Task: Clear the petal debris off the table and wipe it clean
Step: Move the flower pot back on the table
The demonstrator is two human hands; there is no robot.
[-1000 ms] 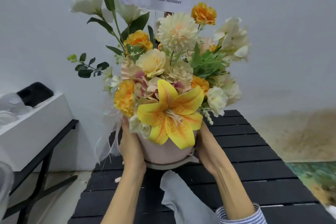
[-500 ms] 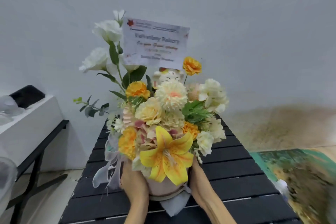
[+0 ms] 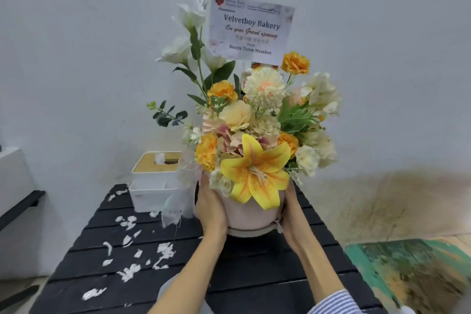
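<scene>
Left hand (image 3: 210,208): wraps the pot (image 3: 251,214) on its left side.
Right hand (image 3: 290,209): grips the right side, fingers hidden behind.
Petals (image 3: 132,252): scattered white over the table's (image 3: 267,278) left half, near the tissue box (image 3: 155,181).
Pot: seems held just above the slats (contact unclear).
Advice: keep it upright, set it clear of the petals, then sweep.

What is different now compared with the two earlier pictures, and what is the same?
The camera view shifted left, so white petal debris and a tissue box on the black table now show. The grey cloth near the person's arms is mostly out of sight. Unchanged: left hand and right hand keep their grip on the pink flower pot, with the card on top.
</scene>
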